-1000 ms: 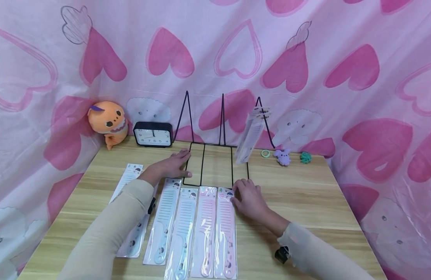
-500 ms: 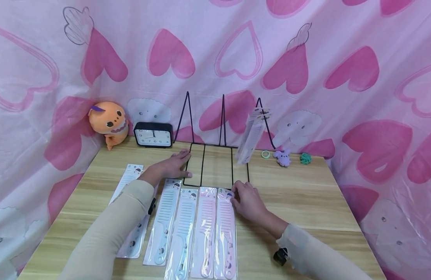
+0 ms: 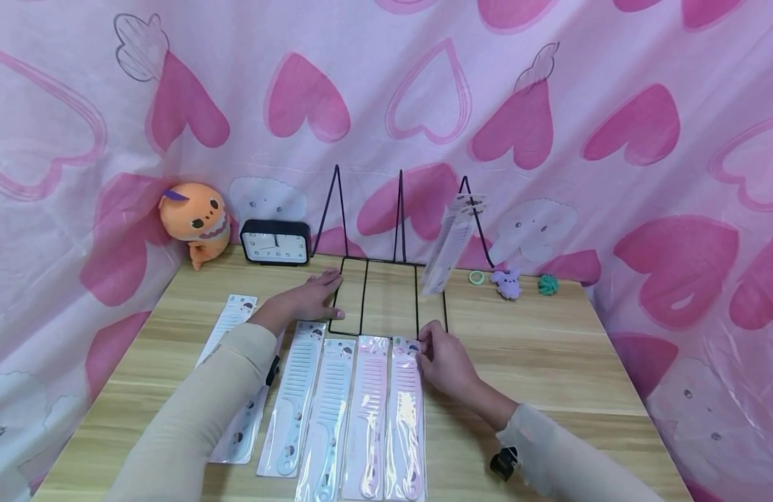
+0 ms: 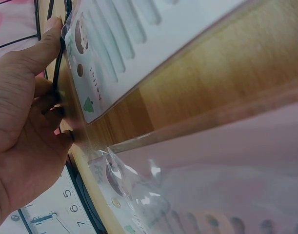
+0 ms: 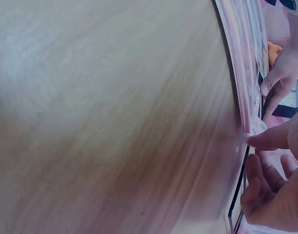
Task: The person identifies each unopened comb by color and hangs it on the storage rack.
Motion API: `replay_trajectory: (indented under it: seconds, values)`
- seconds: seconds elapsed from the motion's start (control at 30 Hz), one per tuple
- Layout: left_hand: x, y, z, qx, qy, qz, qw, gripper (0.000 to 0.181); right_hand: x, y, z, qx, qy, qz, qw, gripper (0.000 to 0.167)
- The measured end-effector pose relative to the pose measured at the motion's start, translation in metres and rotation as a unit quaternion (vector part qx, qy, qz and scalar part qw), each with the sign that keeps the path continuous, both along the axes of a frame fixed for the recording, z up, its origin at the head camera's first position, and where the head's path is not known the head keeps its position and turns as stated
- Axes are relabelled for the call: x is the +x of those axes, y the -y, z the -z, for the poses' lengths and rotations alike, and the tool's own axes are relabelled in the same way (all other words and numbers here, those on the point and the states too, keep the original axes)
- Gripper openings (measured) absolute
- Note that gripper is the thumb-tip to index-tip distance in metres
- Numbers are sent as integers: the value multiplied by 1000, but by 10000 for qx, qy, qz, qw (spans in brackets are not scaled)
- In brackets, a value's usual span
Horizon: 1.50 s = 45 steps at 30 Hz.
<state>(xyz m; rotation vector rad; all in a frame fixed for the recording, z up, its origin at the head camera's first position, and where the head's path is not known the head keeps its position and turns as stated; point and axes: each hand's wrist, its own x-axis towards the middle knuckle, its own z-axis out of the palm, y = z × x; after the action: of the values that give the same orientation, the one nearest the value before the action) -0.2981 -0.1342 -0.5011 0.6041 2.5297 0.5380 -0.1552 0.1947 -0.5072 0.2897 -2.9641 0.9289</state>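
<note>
A black wire rack (image 3: 364, 296) with upright triangular prongs stands on the table. My left hand (image 3: 311, 296) rests at the rack's left side bar, thumb and fingers spread along it; the left wrist view shows the thumb (image 4: 46, 44) against the wire. My right hand (image 3: 449, 355) pinches the upper right corner of a packaged pink comb (image 3: 406, 418), the rightmost in the row. Beside it lie a second pink comb (image 3: 370, 411) and two blue packaged combs (image 3: 331, 411). Other packaged combs (image 3: 445, 244) hang on the right prong.
More packaged combs (image 3: 232, 317) lie at the left, partly under my left forearm. At the back stand an orange plush toy (image 3: 198, 216) and a black-framed clock (image 3: 275, 242). A light green ring (image 3: 477, 277), purple toy (image 3: 507, 284) and green ball (image 3: 548, 284) sit back right.
The rightmost pink comb package has shifted slightly and its glare is brighter as my right hand lifts its corner a little. My left hand stays in place.
</note>
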Motion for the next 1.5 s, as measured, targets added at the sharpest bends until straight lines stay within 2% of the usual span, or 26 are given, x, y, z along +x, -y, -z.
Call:
replay_trajectory:
  seconds: [0.17,0.33,0.53,0.8,0.97,1.27,1.5]
  values:
    - [1,0,0,-7,11,-25,10000,97,0,-3,-2,-570,-29,11,9984,36]
    - [1,0,-1,6,-17,-4,10000,97,0,-4,-10,-1309,235,179,9910,31]
    - [2,0,-2,24,-42,41,10000,97,0,-4,-20,-1712,569,571,9819,25]
    - [3,-1,-5,6,-38,48,10000,96,0,-9,-40,-2668,1103,848,9537,23]
    - [3,-1,-7,-18,9,44,10000,96,0,-12,-54,-3004,1318,931,9400,24]
    - [0,0,-7,-3,-36,128,9999,97,1,-8,-78,-3284,1148,958,9326,26]
    - [-2,1,-2,45,-10,100,9999,99,-2,-3,-100,-3490,517,691,9332,26]
